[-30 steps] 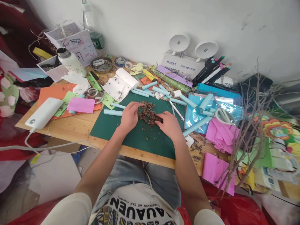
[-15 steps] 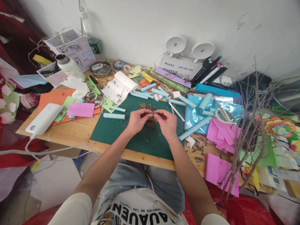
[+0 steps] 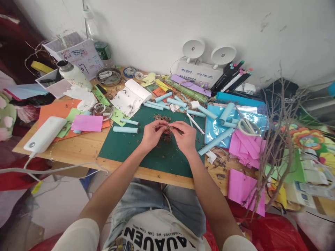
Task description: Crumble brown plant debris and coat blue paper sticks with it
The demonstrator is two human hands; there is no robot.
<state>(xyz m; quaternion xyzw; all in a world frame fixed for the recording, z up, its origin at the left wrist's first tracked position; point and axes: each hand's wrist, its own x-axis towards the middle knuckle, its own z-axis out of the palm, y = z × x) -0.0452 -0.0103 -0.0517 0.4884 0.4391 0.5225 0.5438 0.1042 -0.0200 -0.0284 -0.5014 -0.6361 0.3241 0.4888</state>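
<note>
My left hand [image 3: 154, 134] and my right hand [image 3: 184, 136] meet over a small heap of brown dried plant bits [image 3: 160, 117]. Thumb and fingers of each hand are pinched together on a small brown piece of the same crumbly matter; its exact shape is hidden by the fingertips. The heap lies on a green cutting mat [image 3: 123, 143] and is partly covered by my hands. On the mat to the left rest short light-blue paper tubes [image 3: 126, 129]. A thin white stick [image 3: 195, 123] lies to the right.
More blue tubes [image 3: 216, 141] and scissors [image 3: 248, 126] lie on the right, near pink paper [image 3: 246, 190] and upright dry twigs [image 3: 281, 150]. A white power bank [image 3: 45, 134], an open bottle [image 3: 74, 75] and a box stand left. An emergency light [image 3: 199, 71] sits against the wall.
The whole view has shifted slightly, so the table things sit a little further left. My hands stay over the heap, fingers still pinched, with my right fingers slightly shifted.
</note>
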